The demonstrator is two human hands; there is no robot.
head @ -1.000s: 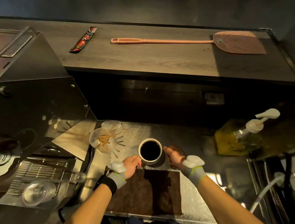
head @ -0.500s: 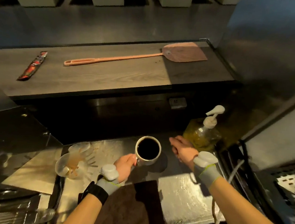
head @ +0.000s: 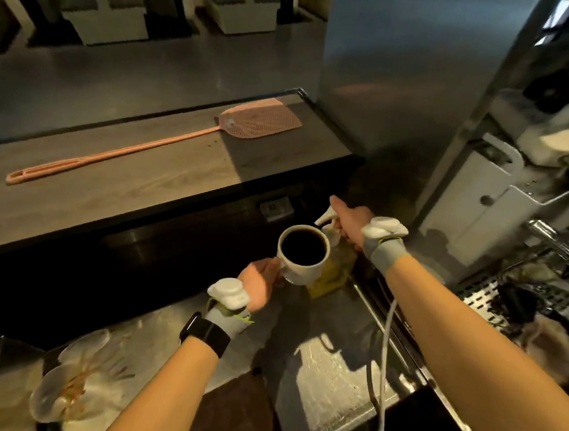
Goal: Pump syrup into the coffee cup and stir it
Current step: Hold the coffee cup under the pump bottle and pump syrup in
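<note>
Holding coffee mug [head: 303, 255] up by its handle w/ left hand [head: 259, 283], fingers clamped round the handle, mug lifted beside the syrup pump bottle [head: 332, 267]. Right hand [head: 350, 221] lying over the white pump head [head: 325, 217], closed loosely on it; can't tell if pressing yet. Mug nearly full of black coffee, rim just beside and below the nozzle.

Doing it well, as judged: get nozzle tip over the dark liquid, not over the rim, before pressing. Press straight down, slow, so bottle doesn't tip or skid. Keep mug level – little headroom, easy to slop. Hold mug close under spout to avoid drips on steel. Stirrer needed after; glass w/ what look like wooden sticks [head: 70, 389] at lower left, well apart from mug.

Surface: stainless worktop [head: 330, 384], shiny, scuffed, brown mat near front edge. Cable [head: 384, 361] trailing over right side. Raised wooden ledge [head: 107, 182] behind w/ pink fly swatter [head: 165, 143] lying on it. Room: dim, warm light; metal column at right, white container and perforated drip tray [head: 482, 294] beyond; pale furniture far back, blurry.
</note>
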